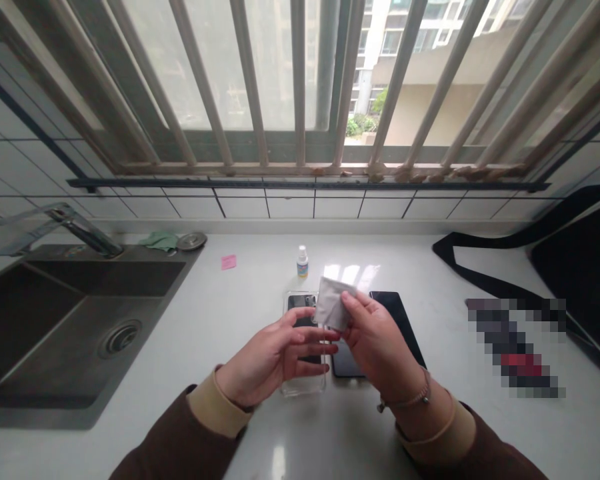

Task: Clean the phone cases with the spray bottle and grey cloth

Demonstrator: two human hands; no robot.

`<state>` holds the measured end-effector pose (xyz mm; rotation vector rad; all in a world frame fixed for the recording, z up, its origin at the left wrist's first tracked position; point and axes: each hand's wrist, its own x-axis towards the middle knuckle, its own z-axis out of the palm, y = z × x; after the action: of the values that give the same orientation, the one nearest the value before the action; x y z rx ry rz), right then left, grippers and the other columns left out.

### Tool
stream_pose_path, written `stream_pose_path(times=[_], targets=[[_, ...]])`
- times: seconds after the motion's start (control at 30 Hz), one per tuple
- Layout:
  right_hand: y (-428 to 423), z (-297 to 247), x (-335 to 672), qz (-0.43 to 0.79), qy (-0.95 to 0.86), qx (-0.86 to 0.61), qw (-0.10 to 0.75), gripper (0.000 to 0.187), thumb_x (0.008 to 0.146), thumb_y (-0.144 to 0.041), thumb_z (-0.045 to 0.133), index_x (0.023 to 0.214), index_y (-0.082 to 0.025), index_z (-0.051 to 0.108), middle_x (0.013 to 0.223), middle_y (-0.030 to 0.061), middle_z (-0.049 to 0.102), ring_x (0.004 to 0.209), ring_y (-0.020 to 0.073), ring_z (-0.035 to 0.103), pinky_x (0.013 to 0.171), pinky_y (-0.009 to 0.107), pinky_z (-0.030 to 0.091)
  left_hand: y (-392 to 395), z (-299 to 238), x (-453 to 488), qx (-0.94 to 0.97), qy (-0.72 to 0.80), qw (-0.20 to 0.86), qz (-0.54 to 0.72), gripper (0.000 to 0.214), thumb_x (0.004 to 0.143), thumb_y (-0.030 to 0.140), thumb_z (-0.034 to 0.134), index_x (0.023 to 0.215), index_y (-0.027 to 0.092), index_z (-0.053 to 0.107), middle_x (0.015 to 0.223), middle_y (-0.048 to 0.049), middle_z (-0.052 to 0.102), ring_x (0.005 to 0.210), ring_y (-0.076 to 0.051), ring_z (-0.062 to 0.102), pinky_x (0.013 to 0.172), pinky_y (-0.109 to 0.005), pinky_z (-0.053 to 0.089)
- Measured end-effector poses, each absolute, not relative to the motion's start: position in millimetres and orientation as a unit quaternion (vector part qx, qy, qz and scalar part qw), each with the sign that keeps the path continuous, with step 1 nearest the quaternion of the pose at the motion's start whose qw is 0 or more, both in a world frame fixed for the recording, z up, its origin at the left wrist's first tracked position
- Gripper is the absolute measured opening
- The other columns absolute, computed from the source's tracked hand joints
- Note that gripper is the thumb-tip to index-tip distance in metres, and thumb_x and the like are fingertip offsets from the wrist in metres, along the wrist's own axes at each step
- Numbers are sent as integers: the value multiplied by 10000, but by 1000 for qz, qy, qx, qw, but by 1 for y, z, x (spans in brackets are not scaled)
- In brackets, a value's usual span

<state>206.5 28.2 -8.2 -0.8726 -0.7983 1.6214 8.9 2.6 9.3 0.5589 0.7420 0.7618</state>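
My right hand [377, 343] pinches a small grey cloth [330, 301] above the white counter. My left hand [273, 357] is beside it, fingers stretched toward the cloth's lower edge, hovering over a clear phone case [303, 313] that lies flat on the counter. A black phone [405, 320] lies face up just right of the case, partly under my right hand. A small bottle with a white cap [303, 261] stands upright behind them.
A dark sink [75, 320] with a metal faucet [83, 230] fills the left. A green rag [160, 240] and a drain plug [191, 241] lie at its back corner. A pink note [229, 261] lies near the bottle. A black bag strap [480, 263] lies at right.
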Motion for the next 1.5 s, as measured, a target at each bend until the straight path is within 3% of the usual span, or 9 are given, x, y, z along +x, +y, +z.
stream_pose_path(times=[0.1, 0.2, 0.33, 0.5, 0.67, 0.9, 1.13, 1.3, 1.5], targets=[[30, -7, 219, 480, -446, -473, 589, 247, 1029, -458, 714, 1147, -272, 825, 1042, 84, 826, 958, 276, 777, 849, 459, 664, 1, 10, 24, 252, 352, 831, 350, 654, 967, 216, 633, 1568, 256, 377, 1214, -182, 742, 1028, -309, 779, 906, -484, 607], [27, -10, 222, 241, -639, -477, 552, 289, 1065, -302, 657, 1317, -293, 798, 1237, 103, 814, 1180, 314, 755, 1050, 550, 626, -1, 4, 43, 266, 348, 819, 370, 744, 1032, 313, 601, 1672, 320, 221, 1144, -138, 723, 916, -278, 766, 832, -471, 626], [25, -20, 211, 107, -779, -412, 461, 297, 1070, -184, 633, 1321, -172, 789, 1293, 159, 789, 1197, 297, 751, 1045, 497, 652, -2, -12, 59, 319, 344, 779, 416, 697, 1079, 619, 528, 1671, 361, 265, 1272, -150, 660, 920, -261, 730, 680, -388, 642], [22, -21, 202, 76, -800, -401, 440, 279, 1085, -168, 610, 1301, -125, 781, 1177, 168, 783, 1077, 275, 752, 939, 445, 687, -3, -25, 56, 332, 343, 775, 413, 773, 1065, 746, 394, 1685, 291, 321, 1188, -154, 675, 855, -227, 692, 692, -380, 637], [17, -16, 202, 72, -813, -367, 446, 325, 1094, -134, 577, 1377, -154, 736, 1195, 152, 778, 1110, 269, 732, 966, 459, 677, -4, -26, 52, 347, 329, 773, 418, 806, 1058, 779, 344, 1671, 258, 386, 1251, -180, 703, 1002, -293, 736, 717, -377, 634], [17, -14, 202, 71, -828, -327, 451, 348, 1070, -107, 602, 1394, -173, 711, 1316, 146, 779, 1194, 276, 736, 1012, 479, 672, -3, -25, 50, 321, 320, 774, 443, 807, 1076, 732, 380, 1752, 316, 239, 1515, -209, 603, 1089, -307, 731, 738, -401, 655], [17, -14, 200, 88, -844, -288, 443, 329, 1056, -75, 609, 1355, -170, 710, 1328, 118, 796, 1223, 249, 751, 1063, 446, 660, -2, -21, 48, 242, 345, 775, 472, 755, 1089, 678, 447, 1751, 357, 275, 1686, -155, 483, 1335, -315, 644, 909, -401, 635], [16, -13, 197, 133, -853, -250, 439, 265, 1075, -77, 580, 1272, -174, 728, 1263, 87, 822, 1162, 219, 772, 1043, 414, 660, 2, -15, 44, 214, 381, 743, 507, 722, 1084, 653, 503, 1711, 308, 402, 1527, -144, 635, 1355, -275, 632, 1013, -353, 580], [11, -8, 197, 190, -854, -199, 441, 248, 1059, -64, 576, 1209, -184, 734, 1225, 79, 835, 1183, 189, 780, 1135, 413, 597, 7, -5, 39, 219, 395, 721, 525, 751, 1088, 676, 453, 1729, 302, 340, 1053, -103, 738, 900, -204, 747, 846, -311, 593]])
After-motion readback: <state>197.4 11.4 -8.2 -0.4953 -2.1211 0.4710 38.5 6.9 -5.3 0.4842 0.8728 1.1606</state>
